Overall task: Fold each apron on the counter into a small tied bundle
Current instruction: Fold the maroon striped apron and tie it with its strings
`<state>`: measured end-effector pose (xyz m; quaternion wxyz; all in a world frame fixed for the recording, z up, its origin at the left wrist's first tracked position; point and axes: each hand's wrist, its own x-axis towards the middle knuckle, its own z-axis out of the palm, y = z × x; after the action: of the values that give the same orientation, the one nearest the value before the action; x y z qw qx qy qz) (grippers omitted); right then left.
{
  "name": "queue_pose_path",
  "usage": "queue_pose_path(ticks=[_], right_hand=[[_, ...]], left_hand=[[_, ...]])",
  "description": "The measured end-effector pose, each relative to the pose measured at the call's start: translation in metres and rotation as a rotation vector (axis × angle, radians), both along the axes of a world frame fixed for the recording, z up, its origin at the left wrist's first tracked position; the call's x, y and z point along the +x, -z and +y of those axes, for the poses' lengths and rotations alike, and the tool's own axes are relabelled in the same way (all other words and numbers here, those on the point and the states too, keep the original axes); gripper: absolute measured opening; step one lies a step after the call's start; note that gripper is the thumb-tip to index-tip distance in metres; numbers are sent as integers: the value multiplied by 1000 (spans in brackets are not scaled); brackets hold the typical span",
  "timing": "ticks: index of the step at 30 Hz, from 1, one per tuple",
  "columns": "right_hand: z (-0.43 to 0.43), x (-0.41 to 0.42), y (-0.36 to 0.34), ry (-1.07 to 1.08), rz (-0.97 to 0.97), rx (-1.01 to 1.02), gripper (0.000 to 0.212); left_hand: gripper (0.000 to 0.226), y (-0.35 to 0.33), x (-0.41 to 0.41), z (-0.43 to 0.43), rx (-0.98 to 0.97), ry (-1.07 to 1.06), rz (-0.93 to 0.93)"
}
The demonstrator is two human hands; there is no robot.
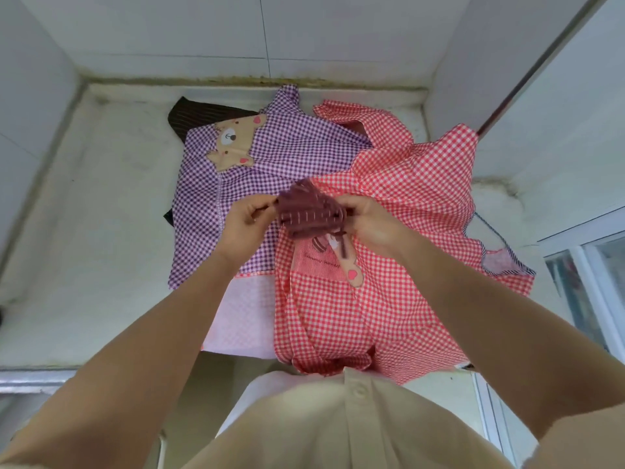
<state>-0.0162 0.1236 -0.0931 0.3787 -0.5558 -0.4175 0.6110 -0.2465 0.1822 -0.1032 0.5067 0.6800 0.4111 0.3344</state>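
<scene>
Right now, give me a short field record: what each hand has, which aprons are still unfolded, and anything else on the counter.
left hand: grips left end of maroon bundle
right hand: grips its right end
bundle state: rolled small, held above the aprons; strap hangs loose; knot not visible
purple apron: spread, unfolded
red apron: unfolded, overlaps purple apron's right side, drapes over front edge
dark striped cloth: partly under purple apron, at back
counter: pale, stained

Free along worktop's [84,231] left edge; blocked middle to right edge by purple apron [291,154] and red apron [412,225].
</scene>
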Motion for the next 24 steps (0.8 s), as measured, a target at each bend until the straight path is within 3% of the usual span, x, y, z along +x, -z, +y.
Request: queue_pose_path(ticks=[4, 7, 11, 13, 15, 17, 20, 24], right_hand=[[-2, -1, 3, -168, -288, -7, 55], [-9, -9, 17, -315, -453, -42, 48], [-13, -18, 27, -315, -454, -121, 26], [-15, -19, 27, -299, -425, -160, 28], [-15, -19, 28, -306, -446, -154, 32], [-14, -20, 27, -338, -480, -119, 36], [-15, -26, 27, -337, -479, -77, 34], [-18, -32, 33, -252, -463, -60, 23]], left_hand=[[18, 9, -6, 3, 309, 184, 312], [16, 28, -9, -9, 310, 295, 510], [16, 35, -9, -22, 263, 322, 757], [10, 29, -11, -21, 298, 363, 871], [27, 24, -13, -20, 292, 406, 957], [40, 20, -14, -19, 248, 416, 857], [35, 14, -9, -26, 176, 360, 517], [25, 16, 12, -43, -207, 273, 225]])
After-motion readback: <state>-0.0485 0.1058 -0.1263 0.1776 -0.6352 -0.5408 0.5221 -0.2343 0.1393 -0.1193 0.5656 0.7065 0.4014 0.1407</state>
